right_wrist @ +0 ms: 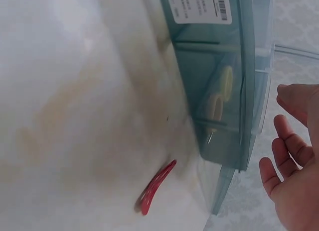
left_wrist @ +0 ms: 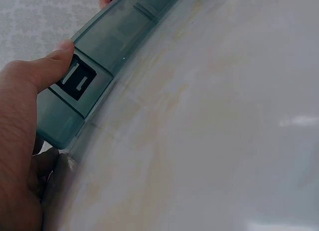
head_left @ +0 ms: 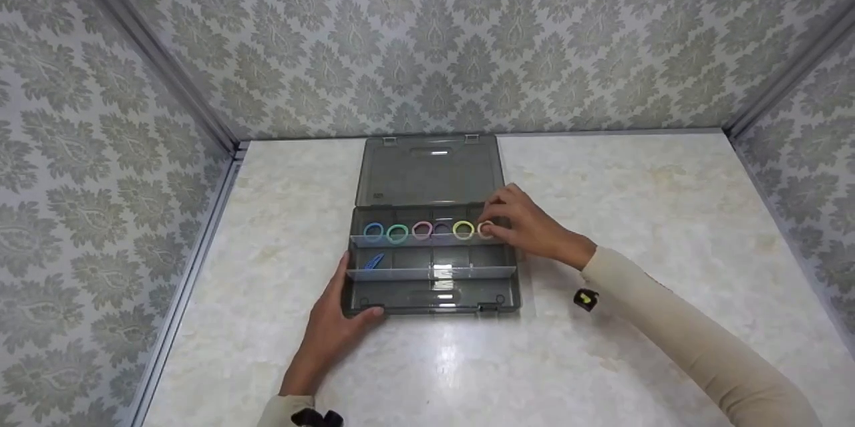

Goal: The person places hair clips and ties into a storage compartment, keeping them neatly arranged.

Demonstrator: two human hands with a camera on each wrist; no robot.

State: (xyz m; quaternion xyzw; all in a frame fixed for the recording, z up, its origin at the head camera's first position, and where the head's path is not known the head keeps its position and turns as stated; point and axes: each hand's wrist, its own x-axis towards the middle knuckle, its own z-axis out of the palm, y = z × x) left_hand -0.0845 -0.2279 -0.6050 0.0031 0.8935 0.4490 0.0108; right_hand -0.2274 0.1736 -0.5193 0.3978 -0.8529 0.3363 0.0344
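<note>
An open, grey-tinted organizer box (head_left: pixel 467 293) lies on the table, lid (head_left: pixel 431 176) folded back. My left hand (head_left: pixel 332 323) grips its front left corner, thumb (left_wrist: pixel 62 54) against the front wall. My right hand (head_left: pixel 534 226) is over the back row's right end, overlapping a peach hair tie (head_left: pixel 482 228). In the right wrist view its loosely bent fingers (right_wrist: pixel 286 156) are parted and hold nothing. Blue (head_left: pixel 373 232), green (head_left: pixel 397 234), pink (head_left: pixel 422 230), purple (head_left: pixel 442 230) and yellow (head_left: pixel 463 229) hair ties stand along that row. A blue snap hair clip (head_left: pixel 374 262) sits in the middle row.
A red snap hair clip (right_wrist: pixel 157 187) lies on the table beside the box in the right wrist view. Clear dividers (head_left: pixel 401 274) separate the rows. Patterned walls (head_left: pixel 434 33) enclose the table (head_left: pixel 267 213) at the back and sides.
</note>
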